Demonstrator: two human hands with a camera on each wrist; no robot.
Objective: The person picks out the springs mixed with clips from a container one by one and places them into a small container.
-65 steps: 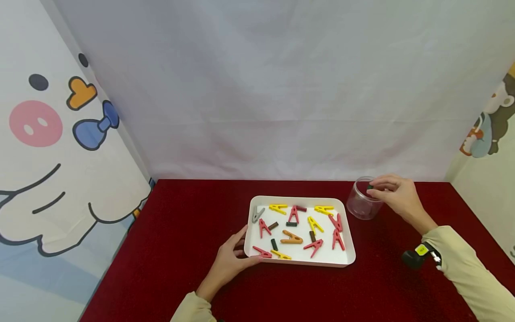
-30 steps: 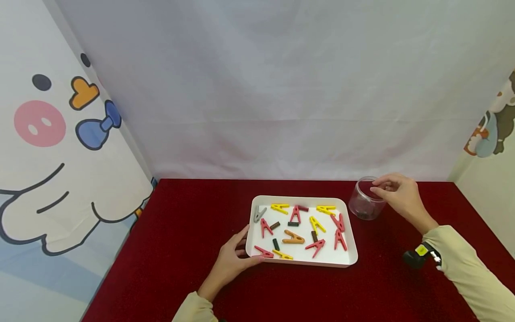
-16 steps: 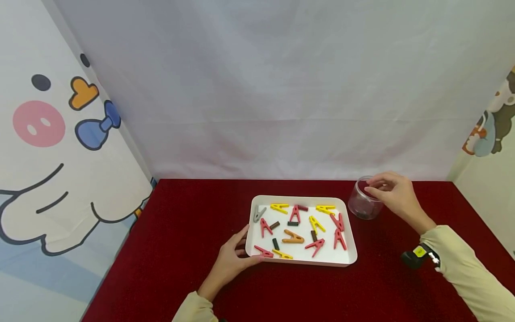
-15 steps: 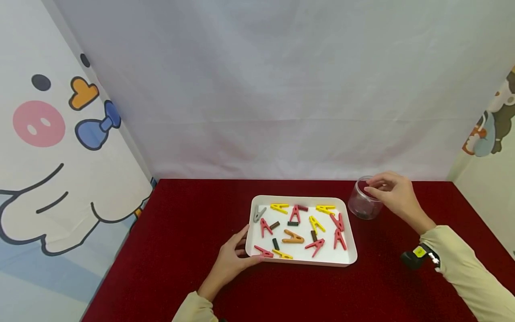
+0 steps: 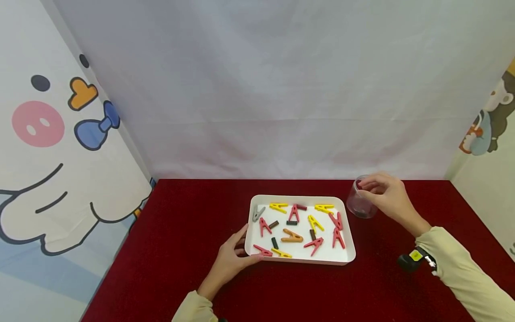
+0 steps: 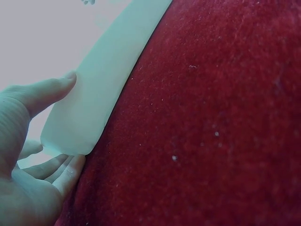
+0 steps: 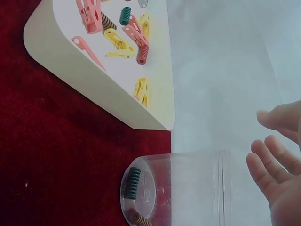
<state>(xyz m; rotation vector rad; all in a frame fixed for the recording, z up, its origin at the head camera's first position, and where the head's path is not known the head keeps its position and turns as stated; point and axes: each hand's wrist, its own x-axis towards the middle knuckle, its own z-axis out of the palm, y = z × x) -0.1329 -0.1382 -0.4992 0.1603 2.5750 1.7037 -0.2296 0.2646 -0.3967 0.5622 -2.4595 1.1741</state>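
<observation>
My left hand holds the near left corner of a white tray, thumb on the near wall and fingers round the side. In the tray lie red, yellow, grey and orange clothespins, with several small coil springs among them, such as a dark green spring and a brown spring. Over the mouth of a clear plastic jar hovers my right hand, thumb and fingers apart with nothing between them. A dark green spring and a brown spring lie at the jar's bottom.
The jar stands just right of the tray on a dark red cloth. Behind the table hangs a white curtain. Printed cartoon panels flank both sides, the left panel being the larger.
The right hand has let go of a dark green spring, which dropped into the jar. It has since shifted slightly left, toward the tray. The left hand keeps its hold on the tray.
</observation>
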